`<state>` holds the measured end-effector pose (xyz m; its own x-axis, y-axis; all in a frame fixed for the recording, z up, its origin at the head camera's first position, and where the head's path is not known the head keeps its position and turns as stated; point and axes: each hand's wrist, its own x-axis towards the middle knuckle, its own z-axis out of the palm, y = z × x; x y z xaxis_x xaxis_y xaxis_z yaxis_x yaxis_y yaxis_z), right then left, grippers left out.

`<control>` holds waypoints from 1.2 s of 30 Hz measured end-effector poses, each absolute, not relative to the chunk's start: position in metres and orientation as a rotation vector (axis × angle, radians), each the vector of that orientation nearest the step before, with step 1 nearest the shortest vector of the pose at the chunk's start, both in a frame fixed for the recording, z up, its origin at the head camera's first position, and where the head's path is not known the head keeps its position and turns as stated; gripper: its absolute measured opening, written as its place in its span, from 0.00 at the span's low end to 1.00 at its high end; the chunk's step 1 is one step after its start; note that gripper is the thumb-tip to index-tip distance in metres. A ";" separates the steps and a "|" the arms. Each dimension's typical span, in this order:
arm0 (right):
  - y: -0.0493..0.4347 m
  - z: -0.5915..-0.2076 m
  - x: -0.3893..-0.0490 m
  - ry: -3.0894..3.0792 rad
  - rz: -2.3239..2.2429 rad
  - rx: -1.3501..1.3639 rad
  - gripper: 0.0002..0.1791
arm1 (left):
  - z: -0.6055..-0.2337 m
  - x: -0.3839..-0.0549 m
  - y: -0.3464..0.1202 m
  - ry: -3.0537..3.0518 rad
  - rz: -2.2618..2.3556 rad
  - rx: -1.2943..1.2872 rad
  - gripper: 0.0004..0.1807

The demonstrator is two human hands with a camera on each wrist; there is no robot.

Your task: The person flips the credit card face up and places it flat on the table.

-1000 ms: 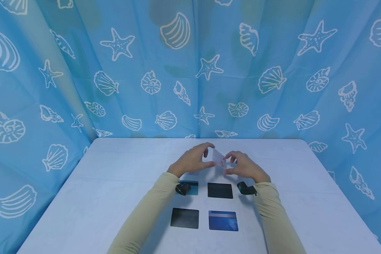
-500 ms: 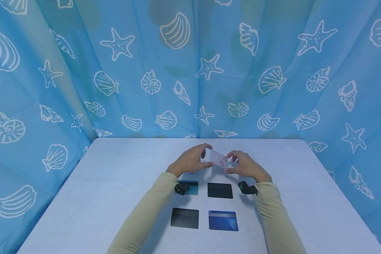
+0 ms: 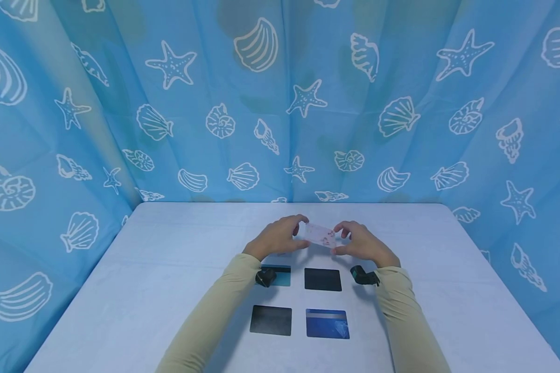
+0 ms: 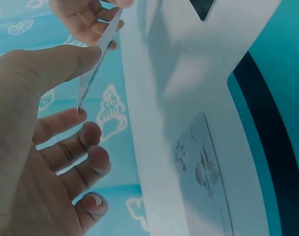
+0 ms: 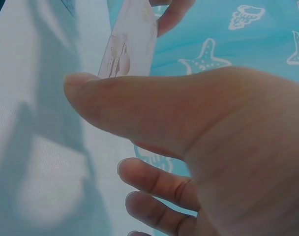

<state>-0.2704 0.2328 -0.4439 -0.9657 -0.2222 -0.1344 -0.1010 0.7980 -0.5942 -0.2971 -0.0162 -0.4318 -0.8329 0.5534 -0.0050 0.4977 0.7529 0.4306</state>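
Measured from the black card point(image 3: 323, 280) on the tabletop point(image 3: 144, 290), the dark grey card point(image 3: 270, 320) lies to its left and nearer the person. The teal card point(image 3: 284, 280) lies just beside it on the left, apart from it. The left hand point(image 3: 278, 237) hangs beyond the black card and to its left; its grip pinches the raised card's left end, thumb at the near long edge and forefinger at the far one, the other fingers loosely bent. A flat printed card point(image 4: 201, 157) shows in the left wrist view, beyond the black card and to its left, largely hidden by that hand in the head view.

The raised card point(image 3: 320, 235) is held up off the tabletop, beyond the black card. Its long axis runs from one hand to the other — left end higher in the head view, right end lower — so neither hand is clearly nearer. The blue card point(image 3: 327, 324) lies on the near side of the black card. Beyond it and to its right, the right hand point(image 3: 358, 243) pinches the raised card's right end between thumb and forefinger.
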 end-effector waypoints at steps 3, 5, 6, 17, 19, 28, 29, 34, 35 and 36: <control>0.234 -0.445 -0.271 2.793 -0.898 -0.266 0.35 | -0.433 -0.298 -0.016 2.814 0.621 0.831 0.33; 0.234 -0.446 -0.272 2.795 -0.894 -0.272 0.35 | -0.434 -0.298 -0.016 2.813 0.603 0.816 0.34; 0.234 -0.447 -0.272 2.795 -0.891 -0.275 0.34 | -0.435 -0.298 -0.016 2.812 0.594 0.808 0.34; 0.232 -0.448 -0.270 2.790 -0.855 -0.272 0.34 | -0.441 -0.296 -0.016 2.796 0.521 0.790 0.33; 0.232 -0.449 -0.270 2.788 -0.852 -0.261 0.34 | -0.442 -0.296 -0.016 2.795 0.508 0.796 0.32; 0.229 -0.452 -0.270 2.771 -0.831 -0.238 0.34 | -0.448 -0.296 -0.017 2.790 0.450 0.792 0.33; 0.228 -0.452 -0.269 2.767 -0.831 -0.234 0.34 | -0.449 -0.296 -0.018 2.790 0.444 0.789 0.33; 0.226 -0.452 -0.268 2.757 -0.828 -0.229 0.33 | -0.451 -0.296 -0.018 2.785 0.448 0.778 0.33; 0.226 -0.451 -0.268 2.755 -0.828 -0.235 0.33 | -0.452 -0.295 -0.017 2.785 0.448 0.776 0.33; 0.226 -0.451 -0.268 2.752 -0.830 -0.241 0.33 | -0.452 -0.295 -0.017 2.785 0.448 0.775 0.33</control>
